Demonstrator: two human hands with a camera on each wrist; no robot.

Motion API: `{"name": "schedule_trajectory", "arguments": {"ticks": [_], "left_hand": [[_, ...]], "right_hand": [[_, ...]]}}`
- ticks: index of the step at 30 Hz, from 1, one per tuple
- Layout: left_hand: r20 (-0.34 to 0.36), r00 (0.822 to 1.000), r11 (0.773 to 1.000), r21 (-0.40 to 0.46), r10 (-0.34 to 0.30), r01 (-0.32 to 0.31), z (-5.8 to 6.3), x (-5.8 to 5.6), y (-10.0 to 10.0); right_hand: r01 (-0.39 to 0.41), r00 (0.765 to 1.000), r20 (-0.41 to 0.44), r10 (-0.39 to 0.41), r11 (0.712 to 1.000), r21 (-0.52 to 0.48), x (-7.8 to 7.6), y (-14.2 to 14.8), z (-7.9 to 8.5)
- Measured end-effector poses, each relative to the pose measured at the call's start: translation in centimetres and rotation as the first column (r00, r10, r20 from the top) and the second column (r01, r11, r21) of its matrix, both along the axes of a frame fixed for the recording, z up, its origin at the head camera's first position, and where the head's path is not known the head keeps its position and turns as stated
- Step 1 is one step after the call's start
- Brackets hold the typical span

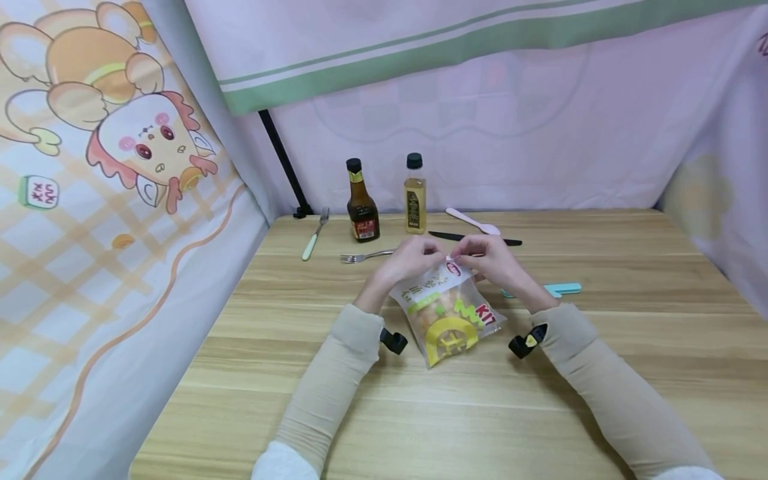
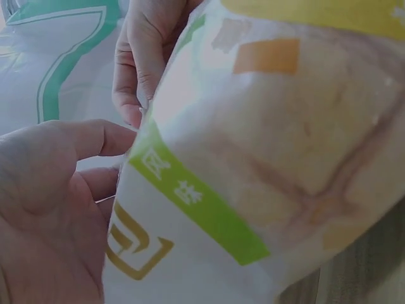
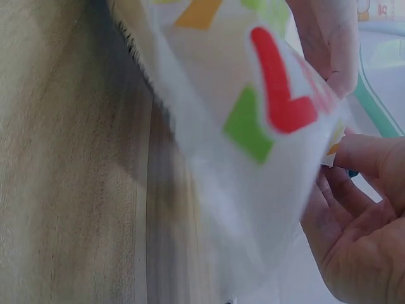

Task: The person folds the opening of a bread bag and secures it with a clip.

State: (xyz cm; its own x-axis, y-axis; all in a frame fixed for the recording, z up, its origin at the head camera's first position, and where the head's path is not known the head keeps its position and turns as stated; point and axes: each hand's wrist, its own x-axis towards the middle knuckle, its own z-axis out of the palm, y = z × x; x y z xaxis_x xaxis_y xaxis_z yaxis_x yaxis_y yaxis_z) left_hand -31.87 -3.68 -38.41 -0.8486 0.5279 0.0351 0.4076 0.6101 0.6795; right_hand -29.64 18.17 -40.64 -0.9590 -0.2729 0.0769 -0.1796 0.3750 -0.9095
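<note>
A plastic bread bag, white at the top with green and yellow print, is held tilted above the wooden table. My left hand pinches its top edge between thumb and finger. Close beside it, my right hand pinches the same edge, and the fingertips of both hands nearly meet. Through the clear part of the bag a pale, bun-like food shows in the left wrist view. The right wrist view has the right hand gripping the bag's edge. No opening in the bag can be made out.
Behind the hands stand a dark sauce bottle and an oil bottle. Around them lie a green-handled fork, a metal fork, a pink spoon and a black knife. A turquoise utensil lies partly beneath the right wrist.
</note>
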Motion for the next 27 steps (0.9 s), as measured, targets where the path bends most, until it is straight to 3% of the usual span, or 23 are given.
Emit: {"name": "schedule_trajectory", "arguments": {"ticks": [13,21,27], "left_hand": [[0.041,0.998,0.999,-0.007,0.052,-0.052,0.17,-0.05,0.09],[0.03,0.997,0.997,-0.015,0.075,-0.074,0.07,-0.06,0.29],[0.02,0.997,0.997,-0.002,0.078,-0.078,0.12,0.01,0.29]], "right_hand": [[0.009,1.0,0.0,-0.009,1.0,0.018,-0.08,0.11,0.0],[0.0,0.999,0.037,-0.001,0.999,0.034,0.07,0.39,0.08],[0.021,1.0,-0.011,-0.021,0.999,0.03,0.17,0.27,0.07]]}}
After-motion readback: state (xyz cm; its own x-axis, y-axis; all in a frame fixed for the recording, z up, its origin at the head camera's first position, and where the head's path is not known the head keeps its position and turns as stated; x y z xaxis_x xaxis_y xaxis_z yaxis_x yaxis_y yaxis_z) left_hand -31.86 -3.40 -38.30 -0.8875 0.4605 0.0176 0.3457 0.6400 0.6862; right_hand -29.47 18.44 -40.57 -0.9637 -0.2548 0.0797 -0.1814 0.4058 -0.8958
